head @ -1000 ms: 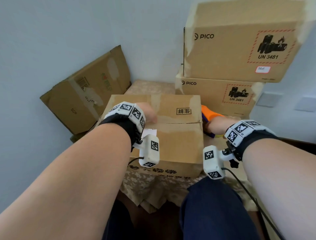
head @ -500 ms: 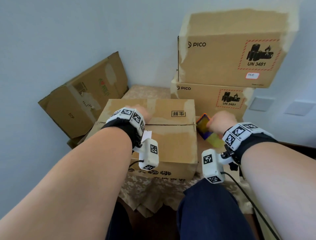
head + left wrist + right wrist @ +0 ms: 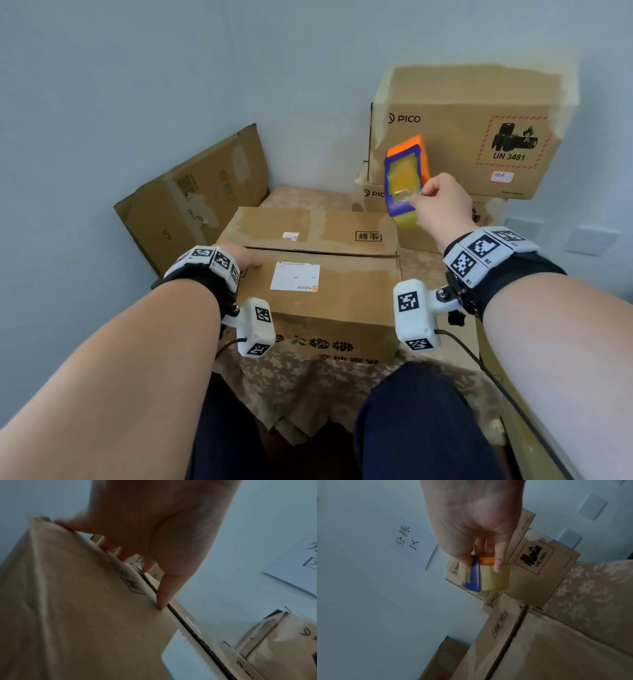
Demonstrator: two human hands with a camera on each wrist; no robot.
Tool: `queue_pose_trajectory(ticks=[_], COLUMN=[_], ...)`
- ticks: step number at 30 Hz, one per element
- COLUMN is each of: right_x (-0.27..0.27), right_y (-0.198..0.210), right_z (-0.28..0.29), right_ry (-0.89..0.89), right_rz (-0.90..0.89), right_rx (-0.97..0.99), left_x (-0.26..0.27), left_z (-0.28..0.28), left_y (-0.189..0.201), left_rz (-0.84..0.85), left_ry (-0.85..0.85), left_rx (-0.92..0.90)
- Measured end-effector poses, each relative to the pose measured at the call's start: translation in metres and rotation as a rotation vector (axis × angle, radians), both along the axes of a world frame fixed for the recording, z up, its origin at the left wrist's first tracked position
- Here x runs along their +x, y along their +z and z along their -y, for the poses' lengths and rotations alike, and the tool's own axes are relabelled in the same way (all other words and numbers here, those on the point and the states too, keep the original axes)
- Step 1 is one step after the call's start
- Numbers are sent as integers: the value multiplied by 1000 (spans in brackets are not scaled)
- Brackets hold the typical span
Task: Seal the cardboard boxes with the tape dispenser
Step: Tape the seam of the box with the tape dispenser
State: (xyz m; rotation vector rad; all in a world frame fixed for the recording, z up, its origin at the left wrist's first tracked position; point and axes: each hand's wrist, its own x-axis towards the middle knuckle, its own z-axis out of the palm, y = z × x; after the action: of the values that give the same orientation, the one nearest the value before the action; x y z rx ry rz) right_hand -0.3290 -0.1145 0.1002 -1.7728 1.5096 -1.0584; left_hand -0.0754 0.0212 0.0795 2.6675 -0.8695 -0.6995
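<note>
A closed cardboard box with a white label sits on the cloth-covered table in front of me; its two top flaps meet at a centre seam. My left hand presses down on the box top at the seam's left end, fingers straight. My right hand grips the orange and blue tape dispenser with its yellowish tape roll, raised in the air above the box's right end. The right wrist view shows the fingers curled round the dispenser, above the box.
Two stacked PICO cardboard boxes stand at the back right, behind the dispenser. Another worn box leans against the wall at the back left. A patterned cloth covers the table and hangs over its front edge. My knees sit below.
My right hand has lifted the tape dispenser from the table beside the box up into the air. The left hand has slid to the seam's left end, uncovering the white label.
</note>
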Motion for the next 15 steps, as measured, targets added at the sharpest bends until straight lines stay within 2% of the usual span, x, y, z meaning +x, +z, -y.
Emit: queue_pose_trajectory(ticks=[2, 5, 9, 15], right_x=[7, 15, 19, 6], right_y=[4, 7, 9, 5], right_z=[-5, -12, -21, -27], right_ry=[41, 126, 242, 261], right_rz=[56, 45, -57, -149], right_rx=[4, 80, 192, 268], left_x=[11, 9, -13, -64], left_z=[-2, -7, -3, 15], left_y=[-6, -7, -8, 0], left_rz=[-80, -130, -88, -103], left_ry=[79, 78, -23, -269], left_rx=[-60, -103, -84, -57])
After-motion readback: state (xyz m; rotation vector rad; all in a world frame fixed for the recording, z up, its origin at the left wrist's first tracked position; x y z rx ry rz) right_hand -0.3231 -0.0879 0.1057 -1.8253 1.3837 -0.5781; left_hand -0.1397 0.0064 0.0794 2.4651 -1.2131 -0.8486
